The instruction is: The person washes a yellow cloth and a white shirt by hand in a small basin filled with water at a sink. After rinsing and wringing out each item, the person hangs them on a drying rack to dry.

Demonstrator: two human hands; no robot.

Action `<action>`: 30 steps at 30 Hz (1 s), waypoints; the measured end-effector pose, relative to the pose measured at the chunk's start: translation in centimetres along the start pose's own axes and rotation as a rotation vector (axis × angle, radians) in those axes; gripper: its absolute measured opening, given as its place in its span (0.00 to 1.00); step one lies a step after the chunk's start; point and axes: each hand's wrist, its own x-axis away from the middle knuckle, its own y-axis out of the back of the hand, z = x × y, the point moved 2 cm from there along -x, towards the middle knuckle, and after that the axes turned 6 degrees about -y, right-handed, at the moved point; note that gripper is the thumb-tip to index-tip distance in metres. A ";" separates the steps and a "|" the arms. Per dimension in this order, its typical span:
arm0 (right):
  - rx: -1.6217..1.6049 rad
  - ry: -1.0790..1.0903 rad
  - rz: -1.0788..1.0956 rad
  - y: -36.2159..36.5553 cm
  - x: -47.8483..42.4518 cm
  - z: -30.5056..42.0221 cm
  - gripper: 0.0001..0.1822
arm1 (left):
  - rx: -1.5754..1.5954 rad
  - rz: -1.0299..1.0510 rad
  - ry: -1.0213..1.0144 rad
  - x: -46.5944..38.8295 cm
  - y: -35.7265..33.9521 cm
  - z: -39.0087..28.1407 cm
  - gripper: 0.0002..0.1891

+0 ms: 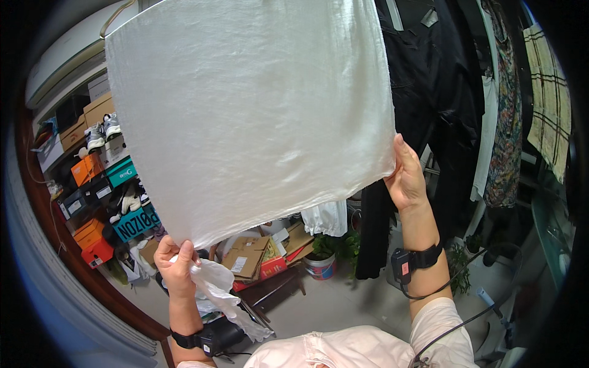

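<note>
A large white cloth (257, 115) hangs spread out before me, its upper edge beyond the picture's top. At its lower left corner, my left hand (177, 267) pinches the fabric between thumb and fingers; a crumpled white strip of thin cloth (221, 292) trails down from the same hand. My right hand (407, 177) holds the lower right corner, thumb up along the side edge, its fingers partly behind the cloth. Both forearms wear black straps with small devices. A curved metal hanger or hook (115, 18) shows at the cloth's upper left.
Shelves at left hold shoe boxes (122, 171) and sneakers (95, 137). Flattened cardboard boxes (246, 257) lie on a low table beyond my left hand. A potted plant (320, 267) stands on the floor. Black trousers (423, 101), a patterned garment (504, 138) and a checked cloth (547, 96) hang at right.
</note>
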 end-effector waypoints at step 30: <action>0.586 0.507 -0.185 5.1 -2.9 0.3 0.18 | 0.007 -0.007 0.020 -0.1 -0.2 0.2 0.06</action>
